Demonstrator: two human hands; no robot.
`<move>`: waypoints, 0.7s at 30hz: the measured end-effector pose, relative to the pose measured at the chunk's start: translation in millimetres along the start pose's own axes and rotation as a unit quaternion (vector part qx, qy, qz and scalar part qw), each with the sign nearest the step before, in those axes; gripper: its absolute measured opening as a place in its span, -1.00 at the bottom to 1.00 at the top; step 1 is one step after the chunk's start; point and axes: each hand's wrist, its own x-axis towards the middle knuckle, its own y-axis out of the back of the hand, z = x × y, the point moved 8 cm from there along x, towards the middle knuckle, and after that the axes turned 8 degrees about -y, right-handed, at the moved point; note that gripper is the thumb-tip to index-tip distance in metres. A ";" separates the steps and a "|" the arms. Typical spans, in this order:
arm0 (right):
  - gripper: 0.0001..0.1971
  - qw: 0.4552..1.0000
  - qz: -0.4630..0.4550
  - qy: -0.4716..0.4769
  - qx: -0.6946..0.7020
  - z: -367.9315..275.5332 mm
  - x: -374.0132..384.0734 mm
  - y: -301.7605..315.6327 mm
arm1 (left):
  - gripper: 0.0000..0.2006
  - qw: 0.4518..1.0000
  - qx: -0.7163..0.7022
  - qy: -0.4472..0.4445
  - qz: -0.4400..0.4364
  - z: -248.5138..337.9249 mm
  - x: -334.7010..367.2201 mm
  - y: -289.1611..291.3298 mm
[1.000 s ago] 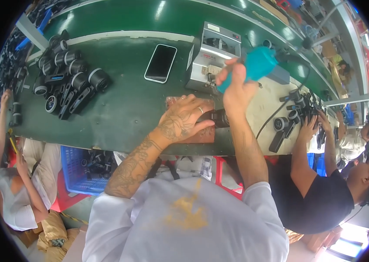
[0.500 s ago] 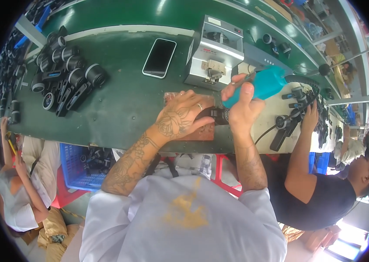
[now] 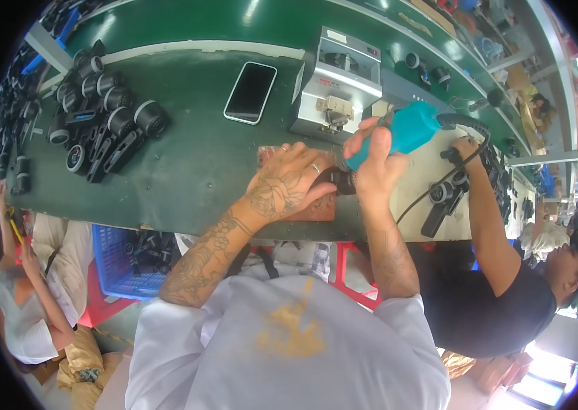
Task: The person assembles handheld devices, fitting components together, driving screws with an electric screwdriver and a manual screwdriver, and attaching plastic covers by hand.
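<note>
- Workshop line: long green bench [image 3: 186, 171] runs across the view, pale work surface at its right end, shelving behind.
- Left hand [image 3: 285, 184] lies palm-down, fingers spread, pressing on a small black part [image 3: 340, 180] that sits on a reddish-brown pad [image 3: 316, 205] at the bench's near edge. Ring on one finger.
- Right hand [image 3: 374, 164] is wrapped tight around the grip of a teal electric screwdriver [image 3: 405, 133]; the tool tilts, its tip pointing down-left onto the black part, just beside the left hand's fingertips.
- Black cable [image 3: 439, 188] runs from the screwdriver's back end, loops down over the bench edge.
- Grey metal machine box [image 3: 337, 85] stands just behind both hands.
- Black smartphone [image 3: 251, 92] lies flat, screen up, left of the box, well apart from the hands.
- Pile of black cylindrical lens-like units [image 3: 108, 126] lies at the left end of the bench.
- Blue plastic crate [image 3: 125, 256] with more black parts sits under the bench, left of the person.
- Co-worker in a black shirt [image 3: 487, 301] stands to the right; the co-worker's arm [image 3: 484, 219] reaches onto the bench among more black units [image 3: 439, 198].
- Another person in white [image 3: 22, 301] is at the far left edge.
</note>
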 end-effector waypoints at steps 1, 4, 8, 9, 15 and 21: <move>-0.54 1.000 -0.001 0.004 0.000 -3.9 3.4 0.0 | -0.57 0.999 -0.009 0.024 -0.029 -1.9 0.7 -3.5; -0.60 0.995 0.040 0.084 0.022 -23.5 22.7 -2.8 | -0.59 0.998 -0.013 0.042 -0.040 -4.0 -0.2 -5.2; -0.64 0.991 0.030 0.124 0.041 -30.1 45.7 -23.5 | -0.65 0.999 -0.027 0.035 -0.024 -2.5 -1.1 0.3; -0.64 0.991 0.029 0.125 0.042 -24.0 49.5 -23.7 | -0.65 0.999 -0.025 0.034 -0.023 -2.2 -1.6 0.0; -0.63 0.992 0.008 0.122 0.030 -7.1 55.6 -21.3 | -0.66 0.999 -0.032 0.023 -0.012 1.1 1.5 -0.9; -0.52 0.998 -0.003 0.058 0.023 -25.2 27.6 -19.9 | -0.67 0.998 -0.036 0.050 -0.011 -6.6 -4.1 1.7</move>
